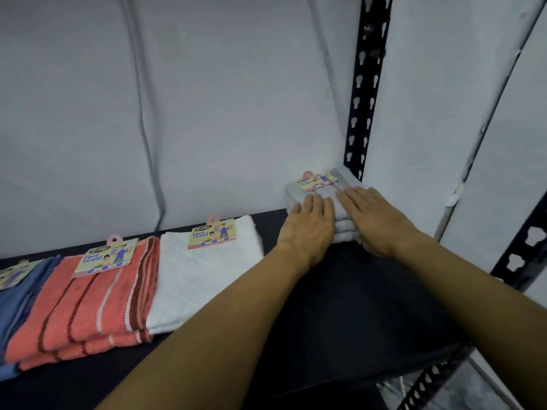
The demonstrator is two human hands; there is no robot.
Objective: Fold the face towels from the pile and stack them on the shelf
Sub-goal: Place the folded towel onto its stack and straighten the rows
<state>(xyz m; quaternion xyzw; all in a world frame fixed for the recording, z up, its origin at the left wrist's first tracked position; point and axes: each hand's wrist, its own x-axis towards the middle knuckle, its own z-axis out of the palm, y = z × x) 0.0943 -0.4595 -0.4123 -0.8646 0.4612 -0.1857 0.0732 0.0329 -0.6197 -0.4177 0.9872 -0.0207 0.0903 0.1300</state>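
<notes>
Evidently soft, light: folded grey terry face-towel stack (340, 216) at dark shelf's (340, 291) back right corner; left hand (309, 223), right hand (374, 220) flat, uncurled, pressing. Lift from underneath.

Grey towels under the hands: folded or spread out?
Folded: the grey towels show layered edges, stacked on the shelf under both flat hands.

Grey towel stack (340, 208), thin dark stripes at one edge, 2 o'clock. White towel (204, 279), quilted diamond pattern. Coral towels (88, 309), maroon and white stripes. Blue towels (20, 291), 9 o'clock. Shelf (355, 306) black.
</notes>
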